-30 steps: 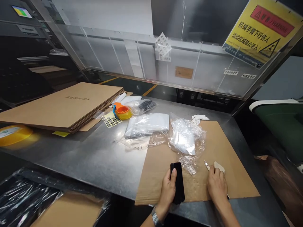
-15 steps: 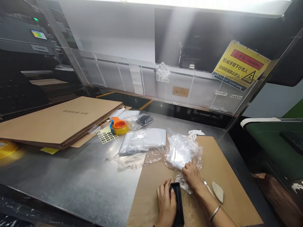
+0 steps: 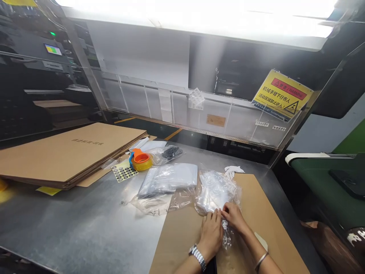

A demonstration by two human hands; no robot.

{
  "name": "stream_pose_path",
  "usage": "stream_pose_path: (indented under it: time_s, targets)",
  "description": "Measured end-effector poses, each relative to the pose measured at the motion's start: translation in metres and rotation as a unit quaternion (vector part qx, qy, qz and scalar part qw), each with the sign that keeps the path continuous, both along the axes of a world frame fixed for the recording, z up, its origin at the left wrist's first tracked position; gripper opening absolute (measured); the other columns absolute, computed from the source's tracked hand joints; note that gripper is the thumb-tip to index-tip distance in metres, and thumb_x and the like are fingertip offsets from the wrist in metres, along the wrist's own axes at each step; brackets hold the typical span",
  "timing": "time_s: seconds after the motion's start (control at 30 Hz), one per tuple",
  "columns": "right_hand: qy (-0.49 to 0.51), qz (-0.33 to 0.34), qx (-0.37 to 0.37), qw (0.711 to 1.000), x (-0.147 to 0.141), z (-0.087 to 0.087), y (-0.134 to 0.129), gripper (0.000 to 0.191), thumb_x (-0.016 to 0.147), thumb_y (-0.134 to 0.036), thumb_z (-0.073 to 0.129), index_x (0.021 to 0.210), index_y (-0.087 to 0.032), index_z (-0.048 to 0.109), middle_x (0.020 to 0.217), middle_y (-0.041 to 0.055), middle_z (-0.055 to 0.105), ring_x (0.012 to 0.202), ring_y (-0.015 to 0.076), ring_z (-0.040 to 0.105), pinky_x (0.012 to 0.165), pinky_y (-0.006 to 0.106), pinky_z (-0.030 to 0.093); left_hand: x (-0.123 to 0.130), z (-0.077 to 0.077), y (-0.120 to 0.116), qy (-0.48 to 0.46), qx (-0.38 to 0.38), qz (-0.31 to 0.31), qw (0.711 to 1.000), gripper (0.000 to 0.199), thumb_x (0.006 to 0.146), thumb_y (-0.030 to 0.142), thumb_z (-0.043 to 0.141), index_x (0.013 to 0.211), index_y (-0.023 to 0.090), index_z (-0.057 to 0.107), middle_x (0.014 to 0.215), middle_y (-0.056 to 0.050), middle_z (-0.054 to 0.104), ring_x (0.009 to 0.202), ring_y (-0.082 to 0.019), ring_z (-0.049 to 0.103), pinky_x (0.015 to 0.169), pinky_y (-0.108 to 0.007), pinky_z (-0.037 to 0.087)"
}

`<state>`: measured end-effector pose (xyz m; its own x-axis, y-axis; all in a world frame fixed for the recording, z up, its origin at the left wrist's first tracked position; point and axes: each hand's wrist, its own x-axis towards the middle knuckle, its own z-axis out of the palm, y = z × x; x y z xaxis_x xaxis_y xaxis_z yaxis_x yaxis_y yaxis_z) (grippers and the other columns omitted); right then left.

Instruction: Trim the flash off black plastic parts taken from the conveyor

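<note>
My left hand [image 3: 211,233], with a watch on its wrist, is closed at the near edge of a pile of clear plastic bags [image 3: 213,188]. Beside it my right hand [image 3: 234,216] pinches the plastic at the same edge, fingertips close to the left ones. A crumpled piece of clear film [image 3: 227,236] hangs below, between the two hands. Under my left wrist a black tray [image 3: 211,267] shows only in part. My right forearm partly covers a flat beige piece [image 3: 261,240] on the brown cardboard sheet [image 3: 265,213].
A packet of flat clear bags [image 3: 171,177] lies left of the pile. Farther left are an orange tape dispenser [image 3: 141,160], a sticker sheet [image 3: 124,172] and stacked cardboard [image 3: 76,152]. White gloves [image 3: 234,171] lie behind. A clear panel [image 3: 182,106] borders the metal table.
My left hand has let go of the black tray and moved forward to the plastic bags, beside my right hand. My right hand stays at the bags. The view has tilted up.
</note>
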<state>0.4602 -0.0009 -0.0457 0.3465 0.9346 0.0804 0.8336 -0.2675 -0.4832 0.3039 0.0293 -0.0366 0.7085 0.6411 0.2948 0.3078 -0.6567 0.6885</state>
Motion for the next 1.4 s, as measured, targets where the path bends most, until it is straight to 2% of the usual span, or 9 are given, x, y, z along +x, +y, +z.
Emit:
stream_pose_path:
  time_s: [0.23, 0.43, 0.53, 0.67, 0.93, 1.0, 1.1, 1.27, 1.4]
  targets:
    - [0.179, -0.021, 0.093, 0.979, 0.021, 0.021, -0.01, 0.024, 0.089, -0.035, 0.052, 0.1, -0.014, 0.058, 0.093, 0.0019, 0.061, 0.076, 0.0132, 0.061, 0.067, 0.031, 0.051, 0.004, 0.009, 0.002, -0.057, -0.059, 0.003, 0.997, 0.042, 0.083, 0.014, 0.036, 0.121, 0.01, 0.054, 0.121, -0.017, 0.057, 0.102, -0.03, 0.048, 0.091, -0.051, 0.033]
    - [0.285, 0.005, 0.138, 0.949, -0.023, 0.045, -0.03, 0.023, 0.082, -0.037, 0.06, 0.073, -0.015, 0.056, 0.066, -0.0036, 0.055, 0.062, 0.0104, 0.052, 0.059, 0.024, 0.042, 0.006, 0.021, -0.002, -0.145, -0.219, -0.005, 0.965, 0.037, 0.089, 0.039, 0.036, 0.094, 0.013, 0.061, 0.085, -0.01, 0.066, 0.075, -0.018, 0.059, 0.069, -0.03, 0.047]
    - [0.326, 0.009, 0.137, 0.935, -0.045, 0.05, -0.036, 0.025, 0.078, -0.038, 0.062, 0.067, -0.017, 0.054, 0.06, -0.0043, 0.052, 0.056, 0.0095, 0.046, 0.054, 0.022, 0.037, 0.006, 0.019, -0.002, -0.159, -0.284, -0.005, 0.946, 0.039, 0.086, 0.047, 0.04, 0.073, 0.013, 0.056, 0.06, -0.003, 0.059, 0.053, -0.013, 0.052, 0.049, -0.023, 0.041]
    - [0.367, -0.007, 0.146, 0.919, -0.053, 0.051, -0.041, 0.027, 0.073, -0.04, 0.065, 0.068, -0.017, 0.053, 0.062, -0.0031, 0.052, 0.058, 0.0108, 0.046, 0.055, 0.023, 0.037, -0.003, 0.015, -0.003, -0.165, -0.309, 0.018, 0.937, 0.037, 0.082, 0.049, 0.045, 0.063, 0.017, 0.046, 0.05, 0.003, 0.048, 0.045, -0.01, 0.044, 0.045, -0.021, 0.035]
    - [0.318, -0.089, 0.232, 0.915, -0.059, 0.047, -0.048, 0.025, 0.081, -0.043, 0.055, 0.077, -0.019, 0.049, 0.069, -0.0022, 0.048, 0.066, 0.0128, 0.046, 0.062, 0.024, 0.038, -0.043, 0.015, 0.003, -0.09, -0.183, 0.085, 0.975, 0.023, 0.078, 0.03, 0.053, 0.059, 0.017, 0.055, 0.055, -0.001, 0.057, 0.054, -0.016, 0.053, 0.053, -0.026, 0.036]
    - [0.301, -0.077, 0.231, 0.922, -0.068, 0.048, -0.049, 0.024, 0.083, -0.043, 0.052, 0.081, -0.019, 0.051, 0.072, -0.0007, 0.051, 0.069, 0.0137, 0.049, 0.064, 0.024, 0.04, -0.052, 0.017, 0.001, -0.077, -0.122, 0.101, 0.984, 0.015, 0.079, 0.022, 0.05, 0.077, 0.015, 0.062, 0.071, -0.006, 0.063, 0.068, -0.02, 0.057, 0.062, -0.03, 0.041]
    - [0.273, -0.034, 0.206, 0.939, -0.086, 0.052, -0.051, 0.023, 0.085, -0.041, 0.05, 0.085, -0.018, 0.056, 0.077, 0.0018, 0.057, 0.073, 0.0154, 0.054, 0.066, 0.024, 0.043, -0.062, 0.023, -0.004, -0.074, -0.013, 0.1, 0.992, 0.032, 0.082, 0.015, 0.045, 0.111, 0.019, 0.057, 0.105, -0.011, 0.061, 0.097, -0.025, 0.052, 0.081, -0.038, 0.039]
    - [0.193, -0.043, 0.183, 0.963, -0.104, 0.047, -0.059, 0.026, 0.089, -0.041, 0.043, 0.093, -0.02, 0.058, 0.087, 0.0057, 0.062, 0.082, 0.0192, 0.057, 0.071, 0.027, 0.045, -0.075, 0.023, 0.001, -0.057, 0.113, 0.075, 0.989, 0.023, 0.087, 0.017, 0.044, 0.088, 0.024, 0.065, 0.071, -0.002, 0.06, 0.071, -0.019, 0.052, 0.066, -0.031, 0.039]
    - [0.112, -0.121, 0.158, 0.974, -0.118, 0.016, -0.08, 0.03, 0.086, -0.047, 0.043, 0.093, -0.023, 0.058, 0.092, 0.011, 0.064, 0.088, 0.0267, 0.058, 0.074, 0.036, 0.043, -0.095, 0.01, 0.015, -0.078, 0.167, 0.145, 0.972, 0.022, 0.089, 0.016, 0.04, 0.094, 0.017, 0.061, 0.072, -0.004, 0.059, 0.071, -0.019, 0.052, 0.067, -0.032, 0.04]
